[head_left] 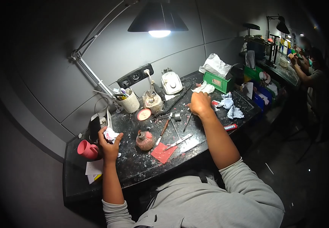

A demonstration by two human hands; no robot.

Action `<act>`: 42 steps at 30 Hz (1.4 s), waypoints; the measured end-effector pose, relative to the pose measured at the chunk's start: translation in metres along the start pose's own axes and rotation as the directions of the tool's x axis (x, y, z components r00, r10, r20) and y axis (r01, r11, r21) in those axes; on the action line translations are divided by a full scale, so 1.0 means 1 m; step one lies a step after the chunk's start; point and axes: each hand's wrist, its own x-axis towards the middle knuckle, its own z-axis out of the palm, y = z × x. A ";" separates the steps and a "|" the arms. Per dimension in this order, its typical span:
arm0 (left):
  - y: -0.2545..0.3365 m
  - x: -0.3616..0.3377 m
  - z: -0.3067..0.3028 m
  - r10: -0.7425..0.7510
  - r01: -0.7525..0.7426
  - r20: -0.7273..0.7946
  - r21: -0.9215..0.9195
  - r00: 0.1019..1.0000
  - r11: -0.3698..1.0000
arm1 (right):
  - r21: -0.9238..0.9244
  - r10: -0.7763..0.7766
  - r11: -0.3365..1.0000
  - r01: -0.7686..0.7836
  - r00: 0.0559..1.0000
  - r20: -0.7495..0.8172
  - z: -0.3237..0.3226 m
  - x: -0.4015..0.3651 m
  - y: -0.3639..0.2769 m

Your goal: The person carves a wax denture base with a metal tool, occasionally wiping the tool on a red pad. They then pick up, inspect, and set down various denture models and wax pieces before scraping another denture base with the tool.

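My left hand (110, 146) is wrapped round a crumpled white paper (111, 135) with some pink on it, above the left part of the dark bench, beside a pink mug (87, 149). Farther right, my right hand (200, 104) reaches over the bench with its fingers curled down. A white crumpled tissue (203, 88) lies just beyond its knuckles; whether the fingers hold anything is hidden. Just right of that hand are more crumpled papers (231, 105). Near it stands a green box (217, 81) with white paper sticking out.
A lamp (158, 19) shines overhead. On the bench (134, 173) are a pen cup (129, 103), a glass jar (153, 102), a pink-filled burner bottle (145, 141), metal tools (178, 141), a red sheet (163, 152) and a white device (171, 83). Another person (311, 74) works at the far right.
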 end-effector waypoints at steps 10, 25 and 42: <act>-0.006 -0.002 0.001 -0.005 0.005 0.000 -0.027 1.000 1.000 | 0.155 -0.158 0.979 0.132 0.972 0.172 -0.011 -0.009 -0.013; 0.002 -0.001 0.000 -0.003 0.003 0.001 -0.052 1.000 0.999 | 0.006 0.179 0.984 -0.181 0.972 -0.152 -0.024 0.008 0.040; 0.012 0.001 -0.004 0.020 -0.021 -0.008 -0.063 1.000 0.998 | 0.320 -0.283 0.918 0.232 0.952 0.120 0.001 0.030 0.048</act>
